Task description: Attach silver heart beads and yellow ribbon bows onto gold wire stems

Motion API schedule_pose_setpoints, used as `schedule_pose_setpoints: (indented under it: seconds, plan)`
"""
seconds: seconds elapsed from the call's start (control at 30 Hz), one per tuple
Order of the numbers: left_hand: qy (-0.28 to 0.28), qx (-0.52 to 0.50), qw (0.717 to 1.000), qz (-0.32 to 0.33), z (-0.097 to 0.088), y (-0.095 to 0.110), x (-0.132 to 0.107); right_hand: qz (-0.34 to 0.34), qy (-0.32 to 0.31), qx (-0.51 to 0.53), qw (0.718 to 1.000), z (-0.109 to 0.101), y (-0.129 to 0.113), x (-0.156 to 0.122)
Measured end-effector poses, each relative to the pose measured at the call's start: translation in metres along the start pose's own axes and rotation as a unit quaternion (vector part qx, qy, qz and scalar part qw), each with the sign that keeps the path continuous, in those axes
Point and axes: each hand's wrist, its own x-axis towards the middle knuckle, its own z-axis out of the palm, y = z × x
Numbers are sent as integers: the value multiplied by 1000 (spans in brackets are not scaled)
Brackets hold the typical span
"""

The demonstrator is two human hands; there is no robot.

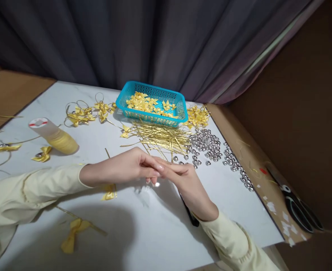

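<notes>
My left hand (134, 163) and my right hand (187, 180) meet above the middle of the white tabletop. Both are closed, with thumbs and fingertips pressed together and overlapping. Whatever lies between them, if anything, is hidden. Beneath my right wrist pokes out a slim black-ended tool (193, 219), mostly covered. Just below my left wrist a yellow ribbon bow (108, 192) lies on a gold tie. Nearer the front is a larger-looking yellow bow (75, 231) with a gold tie through it. Beyond the fingers spreads a pile of gold ties (160, 135).
A turquoise basket (121, 98) of yellow bows stands at the back. Small silver bells or beads (205, 143) are scattered to its right. Finished-looking bows with looped ties (81, 114) lie left, near a clear tube (54, 135). Black-handled scissors (298, 210) rest at the right edge.
</notes>
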Motion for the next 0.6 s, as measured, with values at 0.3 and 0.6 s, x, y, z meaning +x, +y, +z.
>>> schedule_pose_setpoints:
  seconds: [0.3,0.6]
  plan:
    - [33,23,999,12,7,5,-2,-38,123,9,992,3,11,-1]
    - [122,19,992,32,-6,23,-15,-63,126,43,989,-16,0,0]
